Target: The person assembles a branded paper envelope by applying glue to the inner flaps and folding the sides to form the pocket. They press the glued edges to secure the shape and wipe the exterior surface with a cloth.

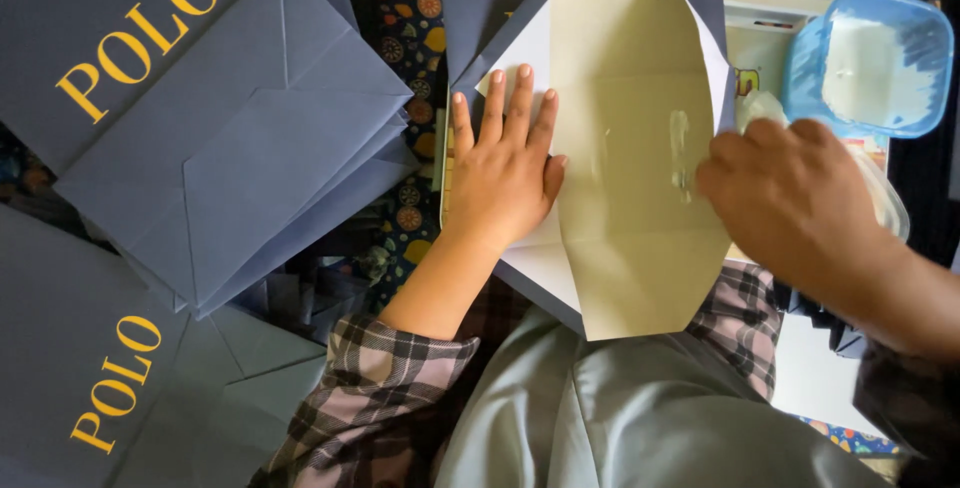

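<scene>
**Centre frame: glue going onto a cream sheet**

At centre, left hand (pixel 505 173) lies spread flat, pinning the cream folded sheet (pixel 635 138). Right hand (pixel 790 193) is curled at the sheet's right edge beside a wet glue streak (pixel 680 153); whether it pinches anything, cannot tell. Finished blue envelopes (pixel 270 148) are stacked at left; this one is unsealed. Blue glue tub (pixel 870 63) sits upper right.

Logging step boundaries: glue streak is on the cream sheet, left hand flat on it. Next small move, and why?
Probably the right hand draws the glue streak further down the cream sheet. The wet smear covers only a short upper stretch near that edge, the open glue tub sits close by, and the left hand lies flat, pinning the sheet.
</scene>
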